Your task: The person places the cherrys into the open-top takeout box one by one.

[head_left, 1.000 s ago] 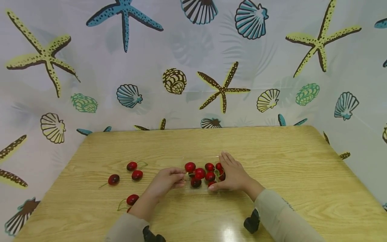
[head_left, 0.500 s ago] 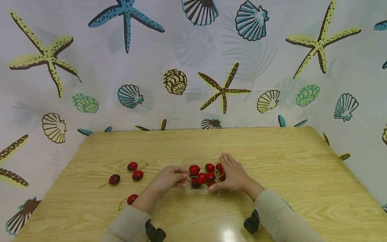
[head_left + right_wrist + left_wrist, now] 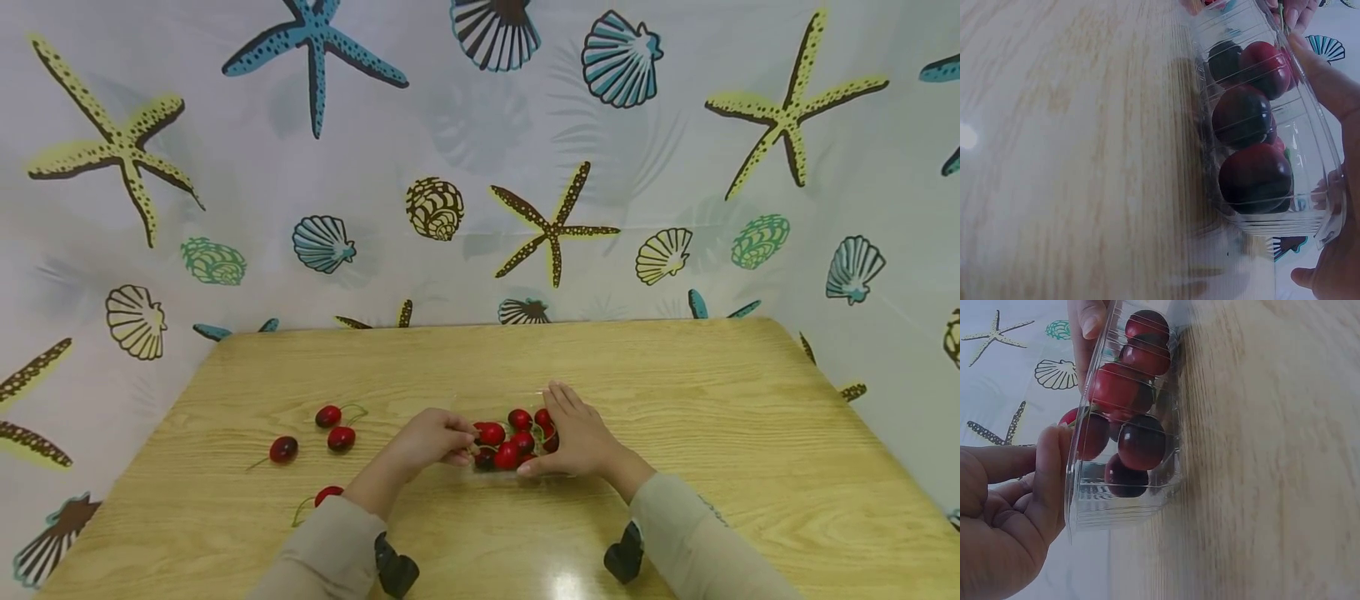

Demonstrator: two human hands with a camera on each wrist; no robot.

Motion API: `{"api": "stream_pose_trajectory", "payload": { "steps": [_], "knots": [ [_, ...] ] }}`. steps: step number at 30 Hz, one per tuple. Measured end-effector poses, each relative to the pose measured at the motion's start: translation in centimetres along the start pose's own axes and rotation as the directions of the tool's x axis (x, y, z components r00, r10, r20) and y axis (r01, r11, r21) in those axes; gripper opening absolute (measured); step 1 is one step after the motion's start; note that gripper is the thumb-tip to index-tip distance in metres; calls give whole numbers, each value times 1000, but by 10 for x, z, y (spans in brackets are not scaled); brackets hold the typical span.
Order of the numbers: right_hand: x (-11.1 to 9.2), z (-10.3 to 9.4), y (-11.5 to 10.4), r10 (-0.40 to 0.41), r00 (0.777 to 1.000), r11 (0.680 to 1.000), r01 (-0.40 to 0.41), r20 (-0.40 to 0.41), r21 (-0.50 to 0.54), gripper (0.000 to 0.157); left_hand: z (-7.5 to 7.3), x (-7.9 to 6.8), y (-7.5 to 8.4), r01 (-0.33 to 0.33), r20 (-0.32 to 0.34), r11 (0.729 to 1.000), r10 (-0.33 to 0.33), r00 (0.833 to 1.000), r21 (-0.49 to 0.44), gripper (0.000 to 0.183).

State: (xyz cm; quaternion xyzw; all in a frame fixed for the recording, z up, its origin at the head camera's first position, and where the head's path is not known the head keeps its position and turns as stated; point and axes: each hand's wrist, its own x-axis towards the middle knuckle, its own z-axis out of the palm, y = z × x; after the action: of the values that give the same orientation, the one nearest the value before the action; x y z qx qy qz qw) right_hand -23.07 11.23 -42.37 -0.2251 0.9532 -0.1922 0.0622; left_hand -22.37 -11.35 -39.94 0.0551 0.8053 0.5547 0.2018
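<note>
We recorded, head view: cherries (image 3: 521,442) inside a clear box (image 3: 497,403), the right hand (image 3: 579,437), thumb apart from fingers, spanning its right end, seemingly bracing it; left wrist: left hand (image 3: 1011,525) at its left rim; right wrist: a stem (image 3: 1281,14) apparently pinched by that hand's fingertips.

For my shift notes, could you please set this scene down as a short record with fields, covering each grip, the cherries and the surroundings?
Left-hand grip: at the left part of the clear plastic container, seemingly pinching a cherry stem
Right-hand grip: spread across the container's right end
Cherries inside: several, partly overlapping; exact count unclear
Loose cherries: four visible on the table, left of the container, one partly hidden by the left sleeve
Backdrop: white cloth printed with starfish and shells
</note>
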Motion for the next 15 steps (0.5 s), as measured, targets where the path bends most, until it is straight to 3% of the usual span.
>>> {"api": "stream_pose_trajectory", "payload": {
  "steps": [15],
  "knots": [
    [0, 2, 2, -1, 1000, 1000, 1, 3, 3, 113, 2, 9, 9, 37, -61, 981, -26, 998, 188, 13]
  ]
}}
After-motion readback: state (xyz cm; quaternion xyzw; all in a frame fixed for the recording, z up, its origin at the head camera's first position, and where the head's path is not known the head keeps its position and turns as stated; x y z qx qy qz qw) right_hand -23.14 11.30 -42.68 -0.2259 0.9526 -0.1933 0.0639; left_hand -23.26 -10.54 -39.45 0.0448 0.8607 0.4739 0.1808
